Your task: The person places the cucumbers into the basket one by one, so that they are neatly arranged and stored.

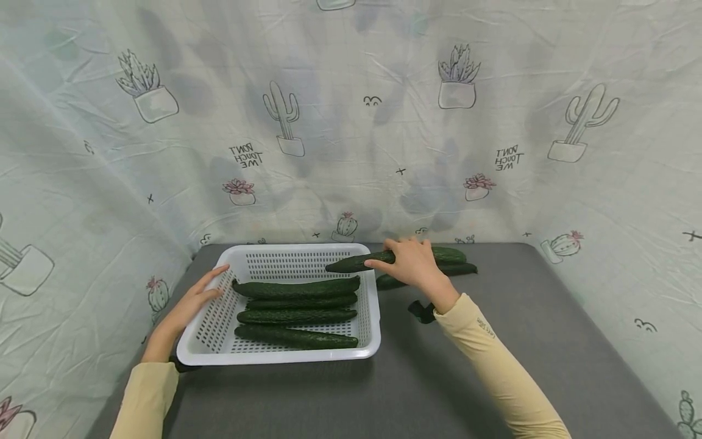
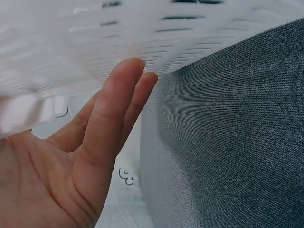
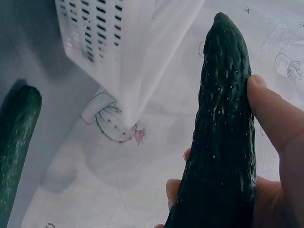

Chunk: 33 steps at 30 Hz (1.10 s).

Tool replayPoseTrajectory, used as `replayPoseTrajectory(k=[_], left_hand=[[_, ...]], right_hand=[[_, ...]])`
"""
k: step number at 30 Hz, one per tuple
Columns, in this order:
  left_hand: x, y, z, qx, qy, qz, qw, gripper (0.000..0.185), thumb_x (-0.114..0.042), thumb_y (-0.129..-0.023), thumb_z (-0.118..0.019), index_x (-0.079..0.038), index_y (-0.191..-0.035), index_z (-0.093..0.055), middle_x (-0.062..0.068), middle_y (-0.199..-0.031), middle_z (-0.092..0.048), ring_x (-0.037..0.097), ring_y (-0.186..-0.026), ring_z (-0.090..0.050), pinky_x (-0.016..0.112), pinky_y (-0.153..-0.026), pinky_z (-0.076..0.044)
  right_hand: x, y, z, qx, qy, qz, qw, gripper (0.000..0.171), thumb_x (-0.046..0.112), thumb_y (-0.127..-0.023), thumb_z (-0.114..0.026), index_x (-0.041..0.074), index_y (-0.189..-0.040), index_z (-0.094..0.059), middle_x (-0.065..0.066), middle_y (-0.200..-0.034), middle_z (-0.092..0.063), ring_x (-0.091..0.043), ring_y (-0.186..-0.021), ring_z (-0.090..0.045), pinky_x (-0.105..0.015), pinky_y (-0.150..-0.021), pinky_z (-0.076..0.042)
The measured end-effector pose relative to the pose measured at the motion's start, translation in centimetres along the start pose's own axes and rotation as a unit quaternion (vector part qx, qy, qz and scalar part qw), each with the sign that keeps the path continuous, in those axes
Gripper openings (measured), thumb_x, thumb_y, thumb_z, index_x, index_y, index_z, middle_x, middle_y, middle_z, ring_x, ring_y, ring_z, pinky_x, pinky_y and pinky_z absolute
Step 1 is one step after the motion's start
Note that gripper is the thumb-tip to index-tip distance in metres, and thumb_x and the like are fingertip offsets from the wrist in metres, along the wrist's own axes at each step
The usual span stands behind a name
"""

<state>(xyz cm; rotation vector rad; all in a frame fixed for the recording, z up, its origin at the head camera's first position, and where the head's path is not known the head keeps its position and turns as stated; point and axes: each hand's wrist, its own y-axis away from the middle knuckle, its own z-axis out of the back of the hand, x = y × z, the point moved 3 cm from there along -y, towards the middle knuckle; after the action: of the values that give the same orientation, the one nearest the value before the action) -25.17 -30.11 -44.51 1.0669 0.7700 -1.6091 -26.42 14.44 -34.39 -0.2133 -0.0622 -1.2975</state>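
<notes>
A white plastic basket (image 1: 276,360) with slotted walls stands on the grey table, with several dark green cucumbers (image 1: 296,316) lying side by side in it. My left hand (image 1: 189,311) is at the basket's left end, its straight fingers touching the outer wall in the left wrist view. My right hand (image 1: 411,262) grips a cucumber (image 3: 221,123) between thumb and fingers. The tip of that cucumber reaches over the basket's right rim in the head view; the hand hides its middle. Beneath the right hand, another cucumber (image 1: 463,269) lies on the table, right of the basket.
The grey table (image 1: 340,402) ends at a patterned curtain (image 1: 351,152), which also hangs along both sides. A small black object (image 1: 421,311) shows by the right wrist; its kind is unclear.
</notes>
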Motion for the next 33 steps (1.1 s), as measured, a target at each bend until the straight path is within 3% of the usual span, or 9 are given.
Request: replayPoseTrajectory(k=[20, 27, 33], left_hand=[[-0.2, 0.1, -0.1, 0.003, 0.007, -0.010, 0.9999, 0.058, -0.018, -0.100, -0.038, -0.019, -0.150, -0.009, 0.031, -0.147, -0.010, 0.054, -0.111, -0.045, 0.047, -0.072, -0.051], [-0.2, 0.0, -0.1, -0.001, 0.002, -0.002, 1.0000, 0.056, -0.019, -0.100, -0.037, -0.022, -0.150, -0.011, 0.028, -0.149, -0.008, 0.053, -0.114, -0.042, 0.046, -0.074, -0.050], [-0.4, 0.2, 0.0, 0.000, 0.004, -0.006, 1.0000, 0.057, -0.020, -0.100, -0.038, -0.020, -0.150, -0.011, 0.029, -0.149, -0.007, 0.053, -0.113, -0.043, 0.046, -0.073, -0.050]], right_hand=[[4.9, -0.5, -1.1, -0.004, -0.004, -0.006, 1.000, 0.065, 0.075, -0.078, -0.044, 0.024, -0.114, -0.061, -0.004, -0.103, -0.061, -0.028, -0.096, -0.051, -0.051, -0.088, -0.032], [6.7, -0.7, -1.6, -0.004, 0.000, 0.008, 1.000, 0.065, 0.075, -0.078, -0.043, 0.023, -0.112, -0.061, -0.002, -0.098, -0.061, -0.025, -0.087, -0.051, -0.045, -0.081, -0.034], [8.2, -1.0, -2.3, 0.007, 0.007, 0.005, 1.000, 0.067, 0.076, -0.078, -0.041, 0.023, -0.114, -0.060, -0.002, -0.104, -0.061, -0.026, -0.094, -0.052, -0.045, -0.083, -0.034]])
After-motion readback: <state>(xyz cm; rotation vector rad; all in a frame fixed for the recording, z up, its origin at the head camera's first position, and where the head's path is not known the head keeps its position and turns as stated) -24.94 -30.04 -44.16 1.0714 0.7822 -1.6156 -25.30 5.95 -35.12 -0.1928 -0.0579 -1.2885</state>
